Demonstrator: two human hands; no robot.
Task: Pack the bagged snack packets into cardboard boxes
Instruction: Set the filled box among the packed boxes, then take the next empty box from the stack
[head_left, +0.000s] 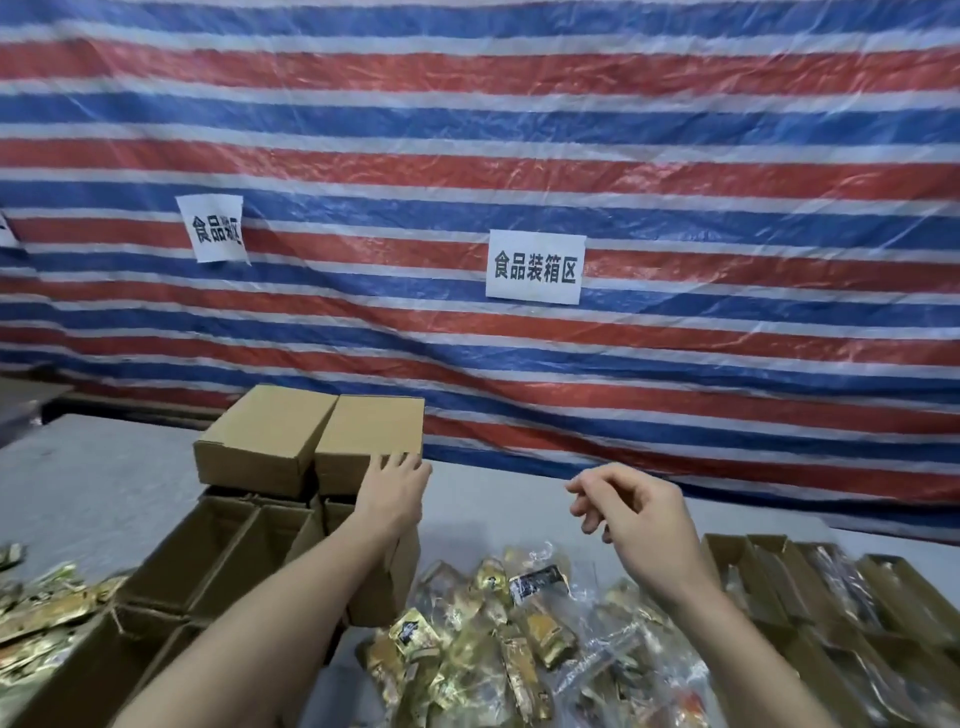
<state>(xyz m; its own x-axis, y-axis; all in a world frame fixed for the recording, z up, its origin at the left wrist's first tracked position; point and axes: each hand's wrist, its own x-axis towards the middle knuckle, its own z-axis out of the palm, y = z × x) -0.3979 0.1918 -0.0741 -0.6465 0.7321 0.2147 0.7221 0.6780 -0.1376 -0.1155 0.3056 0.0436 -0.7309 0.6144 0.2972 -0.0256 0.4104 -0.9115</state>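
Observation:
Two closed cardboard boxes sit side by side on a stack, the right one (371, 434) and the left one (265, 441). My left hand (395, 488) reaches forward, its straight fingers touching the front edge of the right closed box. My right hand (631, 514) hovers above the table to the right, fingers loosely curled, holding nothing. A heap of bagged snack packets (498, 639) in clear plastic lies on the table below both hands. Open cardboard boxes (223, 551) stand under my left forearm.
More open boxes (810, 587) holding packets stand at the right. Loose gold packets (47, 608) lie at the far left. A red, white and blue striped tarp (519, 156) with paper signs (535, 267) hangs behind the grey table (104, 478).

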